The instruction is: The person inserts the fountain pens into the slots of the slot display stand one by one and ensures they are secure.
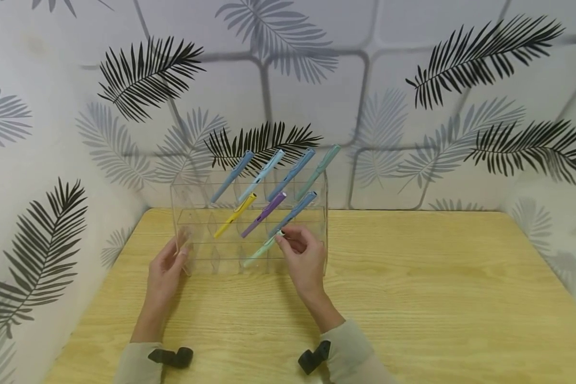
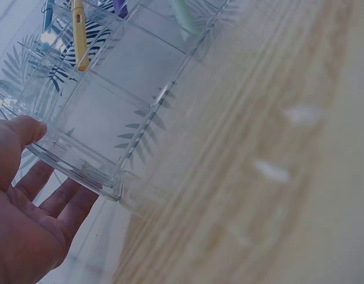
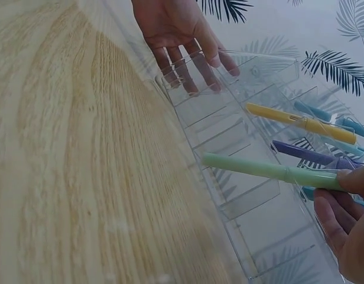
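Observation:
A clear acrylic pen rack (image 2: 93, 127) with tiered compartments stands on the table. My left hand (image 1: 165, 272) grips its left side wall, thumb on the near side and fingers behind. With thumb and fingers, my right hand (image 1: 307, 261) pinches the capped end of a mint green pen (image 1: 261, 249), which slants across the lowest tier, its other end down to the left. The middle tier holds a yellow pen (image 1: 235, 215), a purple pen (image 1: 264, 215) and a blue pen (image 1: 294, 212). Several pens lean in the top tier, including a light blue pen (image 1: 261, 175) and a green pen (image 1: 318, 172).
The wood-grain table (image 1: 437, 282) extends to the right of the rack and in front of it. Behind stands a pale wall (image 1: 312, 106) with a leaf print, close to the rack's back. Dark camera mounts (image 1: 173, 357) sit on both wrists.

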A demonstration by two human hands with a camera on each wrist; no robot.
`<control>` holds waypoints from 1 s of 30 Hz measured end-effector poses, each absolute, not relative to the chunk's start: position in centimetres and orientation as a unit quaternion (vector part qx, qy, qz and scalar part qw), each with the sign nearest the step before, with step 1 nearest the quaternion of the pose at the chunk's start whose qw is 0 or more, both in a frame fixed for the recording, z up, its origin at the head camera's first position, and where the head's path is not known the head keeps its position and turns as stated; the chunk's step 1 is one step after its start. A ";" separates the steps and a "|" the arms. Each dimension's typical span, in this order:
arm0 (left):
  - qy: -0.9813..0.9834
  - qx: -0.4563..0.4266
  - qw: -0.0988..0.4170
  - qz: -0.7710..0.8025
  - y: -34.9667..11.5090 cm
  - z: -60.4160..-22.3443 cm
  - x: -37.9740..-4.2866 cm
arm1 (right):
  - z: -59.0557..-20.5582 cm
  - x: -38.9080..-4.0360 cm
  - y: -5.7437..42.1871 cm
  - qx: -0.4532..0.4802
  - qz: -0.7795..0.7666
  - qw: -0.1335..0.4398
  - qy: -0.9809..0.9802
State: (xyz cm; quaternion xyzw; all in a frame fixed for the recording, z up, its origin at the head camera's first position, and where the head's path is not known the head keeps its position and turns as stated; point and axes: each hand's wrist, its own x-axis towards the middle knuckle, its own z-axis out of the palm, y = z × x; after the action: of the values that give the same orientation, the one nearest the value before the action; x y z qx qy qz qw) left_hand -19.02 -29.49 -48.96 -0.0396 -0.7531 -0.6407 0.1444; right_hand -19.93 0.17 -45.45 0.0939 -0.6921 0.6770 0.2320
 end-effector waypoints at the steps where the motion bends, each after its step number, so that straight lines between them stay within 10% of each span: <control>1: -0.754 -0.040 0.145 -0.640 -29.5 -49.0 -19.0 | -45.5 -19.9 0.2 0.093 0.673 0.232 -0.696; 30: -0.744 -0.029 0.135 -0.653 -29.6 -49.0 -19.0 | -45.2 -20.0 1.4 0.098 0.620 0.201 -0.752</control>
State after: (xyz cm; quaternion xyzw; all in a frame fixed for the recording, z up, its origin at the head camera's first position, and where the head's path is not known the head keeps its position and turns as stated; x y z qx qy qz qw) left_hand -18.99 -29.55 -48.98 -0.0295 -0.7443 -0.6534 0.1346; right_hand -20.02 1.43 -45.15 0.0983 -0.7519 0.6202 0.2009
